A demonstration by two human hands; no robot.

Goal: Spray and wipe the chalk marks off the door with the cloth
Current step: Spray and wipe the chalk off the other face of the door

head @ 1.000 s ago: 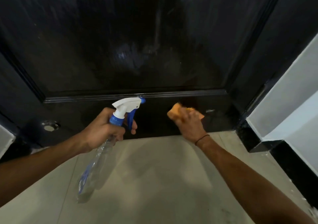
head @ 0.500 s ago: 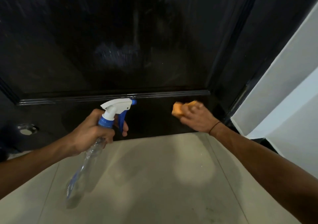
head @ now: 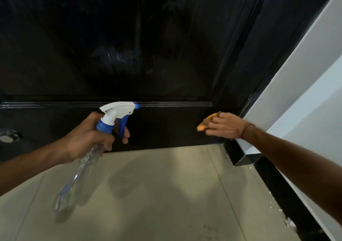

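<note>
L hand (head: 87,139) grips neck of clear spray bottle (head: 81,168), white/blue nozzle aimed at black door (head: 129,37). R hand (head: 224,128) clutches orange cloth (head: 205,124) against door's bottom rail, near R frame. Faint pale smears on panel above. Beige tile floor (head: 157,194) below.

Black door (head: 129,37) closes off the whole front; raised moulding ledge (head: 55,104) crosses it low down. White wall (head: 305,74) and dark skirting (head: 277,190) box in the right side, meeting the door at a tight corner. Round metal fitting (head: 8,137) low left. Open tiled floor (head: 157,194) below both arms.
</note>
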